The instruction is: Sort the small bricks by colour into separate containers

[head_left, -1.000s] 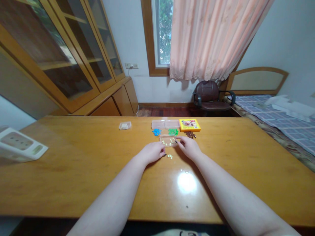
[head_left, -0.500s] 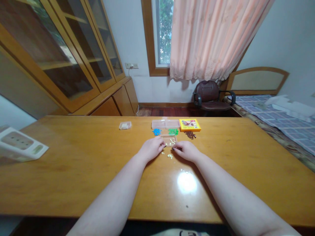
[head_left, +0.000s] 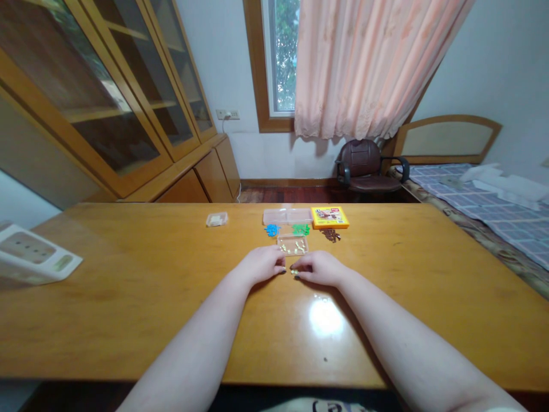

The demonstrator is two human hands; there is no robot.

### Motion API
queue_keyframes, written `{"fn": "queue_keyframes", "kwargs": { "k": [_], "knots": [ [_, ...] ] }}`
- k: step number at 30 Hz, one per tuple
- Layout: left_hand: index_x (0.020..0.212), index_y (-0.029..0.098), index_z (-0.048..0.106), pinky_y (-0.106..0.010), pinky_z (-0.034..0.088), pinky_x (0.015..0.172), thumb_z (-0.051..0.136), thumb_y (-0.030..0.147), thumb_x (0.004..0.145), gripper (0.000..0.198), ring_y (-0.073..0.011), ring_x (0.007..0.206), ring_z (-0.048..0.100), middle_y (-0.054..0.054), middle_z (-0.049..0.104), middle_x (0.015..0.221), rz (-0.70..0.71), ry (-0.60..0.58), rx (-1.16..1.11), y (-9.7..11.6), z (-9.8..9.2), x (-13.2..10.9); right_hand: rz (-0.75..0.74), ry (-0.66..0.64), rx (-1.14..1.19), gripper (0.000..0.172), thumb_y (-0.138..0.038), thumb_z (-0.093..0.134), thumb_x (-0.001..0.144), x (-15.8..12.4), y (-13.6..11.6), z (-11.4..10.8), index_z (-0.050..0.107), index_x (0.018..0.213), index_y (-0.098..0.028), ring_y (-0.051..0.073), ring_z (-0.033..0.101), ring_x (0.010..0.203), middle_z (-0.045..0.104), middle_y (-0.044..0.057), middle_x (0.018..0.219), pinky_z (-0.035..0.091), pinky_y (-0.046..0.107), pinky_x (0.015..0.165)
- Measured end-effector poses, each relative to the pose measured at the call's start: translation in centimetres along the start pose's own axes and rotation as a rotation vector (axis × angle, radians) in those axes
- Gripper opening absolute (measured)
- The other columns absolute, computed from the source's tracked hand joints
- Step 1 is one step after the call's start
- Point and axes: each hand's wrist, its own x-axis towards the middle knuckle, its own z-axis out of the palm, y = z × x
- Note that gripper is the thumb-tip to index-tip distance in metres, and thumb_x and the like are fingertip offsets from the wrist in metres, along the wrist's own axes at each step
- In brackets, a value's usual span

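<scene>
My left hand [head_left: 262, 265] and my right hand [head_left: 318, 268] rest side by side on the wooden table [head_left: 128, 286], fingertips almost meeting. Both are curled, pinching at small pale yellow pieces [head_left: 294, 272] that lie between them. Just beyond the fingers stands a small clear tray [head_left: 293, 245] holding several more yellow pieces. Behind it lie a heap of blue pieces [head_left: 271, 230], a heap of green pieces [head_left: 301, 229] and a heap of brown pieces [head_left: 331, 234].
A clear plastic box [head_left: 287, 216] and a yellow box [head_left: 329, 217] sit at the table's far side, a small clear lid [head_left: 217, 219] to the left. A white device [head_left: 32, 260] lies at the left edge. A chair [head_left: 368, 169], a cabinet and a bed stand beyond.
Both hands have drawn back from the clear tray toward me and come together over the loose yellow pieces on the table.
</scene>
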Motion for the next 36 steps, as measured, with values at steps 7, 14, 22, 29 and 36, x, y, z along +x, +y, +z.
{"fn": "queue_keyframes", "kwargs": {
  "k": [7,14,22,29,36],
  "knots": [
    [0.082,0.022,0.063,-0.024,0.043,0.066,0.056,0.028,0.081,0.009,-0.0168,0.078,0.060,-0.002,0.065,0.086,-0.023,0.003,0.007,0.0,0.5,0.5,-0.029,0.026,-0.086,0.025,-0.035,0.053,0.086,0.3,-0.3,0.5,0.072,0.099,-0.026,0.018,0.065,0.083,0.073,0.004,0.093,0.044,0.025,0.073],
    [0.083,0.020,0.060,-0.025,0.044,0.068,0.054,0.027,0.082,0.009,-0.0172,0.079,0.059,-0.003,0.063,0.087,-0.001,0.009,0.037,0.2,0.8,0.4,-0.043,0.016,-0.136,0.022,-0.031,0.053,0.086,0.4,-0.7,0.6,0.073,0.092,-0.024,0.017,0.064,0.079,0.073,0.004,0.089,0.043,0.025,0.072],
    [0.091,0.020,0.060,-0.026,0.044,0.075,0.043,0.031,0.091,0.020,-0.0160,0.086,0.058,-0.005,0.059,0.097,-0.115,0.254,0.020,0.0,0.9,1.0,0.025,0.066,-0.093,0.019,-0.031,0.056,0.084,0.5,-0.3,0.7,0.072,0.089,-0.024,0.017,0.064,0.078,0.072,0.004,0.087,0.044,0.025,0.070],
    [0.092,0.022,0.062,-0.026,0.044,0.075,0.045,0.029,0.090,0.019,-0.0158,0.086,0.058,-0.004,0.060,0.098,-0.160,0.237,0.039,-0.1,0.3,0.6,0.067,0.379,-0.013,0.021,-0.032,0.054,0.085,0.3,0.3,0.7,0.071,0.092,-0.021,0.015,0.062,0.072,0.071,0.005,0.082,0.044,0.025,0.068],
    [0.084,0.022,0.062,-0.028,0.045,0.070,0.063,0.034,0.077,0.014,-0.0202,0.081,0.061,-0.004,0.063,0.090,-0.181,0.044,0.091,0.7,0.1,-0.1,0.265,0.465,-0.019,0.029,-0.033,0.052,0.086,0.7,1.1,0.5,0.069,0.104,-0.019,0.017,0.062,0.071,0.071,0.007,0.082,0.045,0.026,0.068]
  ]
}}
